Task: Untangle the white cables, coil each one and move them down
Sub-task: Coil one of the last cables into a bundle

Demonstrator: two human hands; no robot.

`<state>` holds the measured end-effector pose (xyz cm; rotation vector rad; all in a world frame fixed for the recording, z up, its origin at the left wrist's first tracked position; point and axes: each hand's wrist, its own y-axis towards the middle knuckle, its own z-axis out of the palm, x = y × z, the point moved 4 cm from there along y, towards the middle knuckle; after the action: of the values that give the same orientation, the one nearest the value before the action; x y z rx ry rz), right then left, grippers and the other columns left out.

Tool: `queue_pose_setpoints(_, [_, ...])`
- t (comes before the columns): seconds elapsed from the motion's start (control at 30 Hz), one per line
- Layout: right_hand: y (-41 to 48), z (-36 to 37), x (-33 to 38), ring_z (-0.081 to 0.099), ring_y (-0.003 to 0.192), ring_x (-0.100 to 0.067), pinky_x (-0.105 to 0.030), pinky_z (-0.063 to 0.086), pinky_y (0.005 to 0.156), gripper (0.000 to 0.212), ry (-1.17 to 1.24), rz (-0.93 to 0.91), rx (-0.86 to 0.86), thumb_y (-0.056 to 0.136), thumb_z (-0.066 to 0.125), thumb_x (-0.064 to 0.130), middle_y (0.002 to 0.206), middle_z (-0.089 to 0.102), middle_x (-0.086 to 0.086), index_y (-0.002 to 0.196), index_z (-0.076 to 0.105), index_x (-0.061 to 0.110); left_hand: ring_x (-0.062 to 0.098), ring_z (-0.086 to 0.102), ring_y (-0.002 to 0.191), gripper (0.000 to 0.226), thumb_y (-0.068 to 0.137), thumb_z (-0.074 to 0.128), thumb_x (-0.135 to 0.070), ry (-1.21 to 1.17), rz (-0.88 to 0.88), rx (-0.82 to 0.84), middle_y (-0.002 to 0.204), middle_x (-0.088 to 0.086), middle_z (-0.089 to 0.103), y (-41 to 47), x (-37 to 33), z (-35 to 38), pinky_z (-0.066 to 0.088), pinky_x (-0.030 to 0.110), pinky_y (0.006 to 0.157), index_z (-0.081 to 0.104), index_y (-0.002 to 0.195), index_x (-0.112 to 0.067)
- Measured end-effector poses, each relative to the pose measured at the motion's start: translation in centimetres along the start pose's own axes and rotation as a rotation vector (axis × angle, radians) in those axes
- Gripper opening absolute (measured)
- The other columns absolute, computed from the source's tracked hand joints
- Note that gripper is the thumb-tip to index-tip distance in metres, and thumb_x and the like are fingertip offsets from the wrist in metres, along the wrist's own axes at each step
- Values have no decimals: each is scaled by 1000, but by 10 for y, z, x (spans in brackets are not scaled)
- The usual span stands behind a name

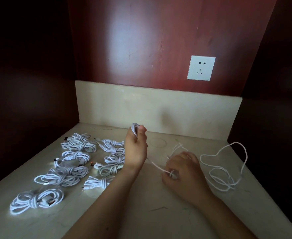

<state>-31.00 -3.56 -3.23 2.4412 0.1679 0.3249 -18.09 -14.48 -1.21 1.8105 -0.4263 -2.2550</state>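
Left hand: the left hand (135, 149) is held up off the counter (141, 213), in the middle. Its thumb and fingers curl round a small bunch of white loops (134, 129) at the top of the hand.
Right hand: the right hand (183, 171) is lower and nearer, just right of the left one. Its fingers pinch the white cable (156, 166) close to the counter top.
Cable in the hands: it runs as a thin line from under the left hand down to the right hand's pinch.
Loose cable: the loose cable (235, 143) lies in big messy loops on the right side of the counter, past the right hand. I cannot tell if it is the same one the hands hold.
Coiled cables: the coiled cables (79, 144) sit on the left side, in two rows going from far to near. They lie close, some touching.
Nearest bundle: the nearest bundle (36, 200) sits at the near left, a bit apart from the rest. A plug (50, 202) shows on it.
Counter: pale stone, and it holds all the cables.
Wall: the wall (159, 40) is dark red, with a white socket (201, 68) at the far right, above a pale strip (159, 109).
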Motion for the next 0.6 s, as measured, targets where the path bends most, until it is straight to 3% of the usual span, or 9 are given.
queue_pose_setpoints(0.1, [1, -10, -8, 50, 81, -4, -35, 34, 98, 15, 38, 26, -90, 70, 58, 38, 73, 55, 16, 60, 57, 28, 16, 32, 52, 30, 98, 43, -36, 248, 99, 12, 59, -8, 35, 8, 11, -8, 32, 39, 56, 38, 70, -28])
queue_pose_setpoints(0.23, [1, -18, -13, 52, 87, -3, -34, 32, 101, 19, 82, -32, -142, 87, 58, 41, 83, 57, 18, 73, 62, 30, 17, 35, 50, 39, 93, 54, -33, 469, -33, 242, 54, -2, 37, 3, 18, 6, 35, 36, 56, 36, 62, -18])
queue_pose_setpoints(0.33, [1, -18, -17, 54, 89, -2, -33, 32, 102, 26, 104, -35, -127, 95, 49, 46, 84, 58, 18, 79, 63, 30, 17, 38, 45, 38, 93, 60, -40, 450, -202, 450, 60, 8, 40, -11, 17, 19, 34, 25, 48, 47, 70, -13])
queue_pose_setpoints(0.4, [1, -17, -19, 54, 89, -2, -34, 32, 102, 29, 123, -26, -102, 96, 45, 46, 83, 58, 18, 79, 62, 30, 13, 38, 39, 48, 94, 48, -56, 343, -372, 525, 61, 5, 45, -20, 15, 23, 29, 17, 41, 53, 78, -10])
queue_pose_setpoints(0.47, [1, -16, -20, 52, 85, -3, -36, 34, 100, 30, 134, -30, -83, 97, 42, 44, 79, 55, 17, 78, 60, 28, 10, 40, 36, 62, 92, 33, -68, 327, -428, 611, 54, -2, 49, -27, 12, 26, 30, 19, 42, 57, 76, -13])
queue_pose_setpoints(0.53, [1, -16, -18, 50, 80, -4, -37, 37, 94, 28, 145, -50, -74, 99, 41, 41, 74, 51, 15, 77, 56, 30, 10, 43, 39, 73, 87, 22, -76, 367, -412, 697, 44, -5, 50, -31, 12, 28, 46, 32, 59, 58, 64, -16])
queue_pose_setpoints(0.6, [1, -16, -18, 49, 76, -5, -37, 38, 89, 26, 168, -59, -79, 99, 39, 38, 70, 48, 14, 77, 51, 33, 18, 46, 46, 84, 86, 16, -79, 408, -386, 741, 43, 2, 49, -32, 13, 26, 46, 54, 88, 58, 62, -10])
